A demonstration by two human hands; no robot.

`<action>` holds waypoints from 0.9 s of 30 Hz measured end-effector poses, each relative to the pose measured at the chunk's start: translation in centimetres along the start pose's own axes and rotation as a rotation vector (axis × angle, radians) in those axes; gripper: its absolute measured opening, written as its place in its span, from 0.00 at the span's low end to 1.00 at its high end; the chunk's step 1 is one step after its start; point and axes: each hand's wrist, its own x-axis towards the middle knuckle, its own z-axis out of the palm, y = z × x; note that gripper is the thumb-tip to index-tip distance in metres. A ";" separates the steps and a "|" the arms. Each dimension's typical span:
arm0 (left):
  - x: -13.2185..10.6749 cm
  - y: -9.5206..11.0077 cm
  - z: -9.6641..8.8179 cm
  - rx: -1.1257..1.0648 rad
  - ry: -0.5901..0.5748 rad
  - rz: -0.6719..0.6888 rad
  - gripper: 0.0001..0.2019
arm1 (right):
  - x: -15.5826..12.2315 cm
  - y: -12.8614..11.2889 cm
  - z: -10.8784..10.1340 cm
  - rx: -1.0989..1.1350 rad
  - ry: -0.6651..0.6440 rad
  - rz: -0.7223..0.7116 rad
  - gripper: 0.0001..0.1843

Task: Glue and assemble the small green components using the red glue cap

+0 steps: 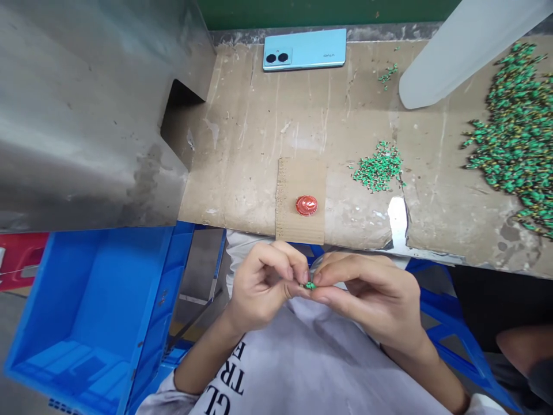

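Note:
Just in front of the table edge, a small green piece (pixel 310 285) is pinched between the fingertips of both hands. My left hand (pixel 268 282) is closed, its thumb and fingers at the left side of the piece. From the right, the thumb and forefinger of my right hand (pixel 371 291) grip it too. Its exact kind is too small to make out. Above the hands, a round red shiny thing (pixel 306 205) sits on a cardboard piece (pixel 298 230). To the right of that lies a small heap of tiny green parts (pixel 379 167).
A large pile of green and gold pieces (pixel 518 127) covers the table's right side, near a white tube (pixel 458 57). A light blue phone (pixel 309 51) lies at the back. On the left stand a metal housing (pixel 86 115) and a blue crate (pixel 116 276). Another person's arm (pixel 525 346) shows lower right.

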 end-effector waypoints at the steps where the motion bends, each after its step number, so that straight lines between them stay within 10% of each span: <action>1: 0.0 -0.1 0.1 -0.006 0.009 -0.006 0.13 | 0.0 0.0 0.0 -0.002 0.003 0.007 0.02; 27: -0.3 -1.2 0.4 -0.048 0.048 0.026 0.16 | -0.2 0.4 0.1 0.017 0.033 0.010 0.02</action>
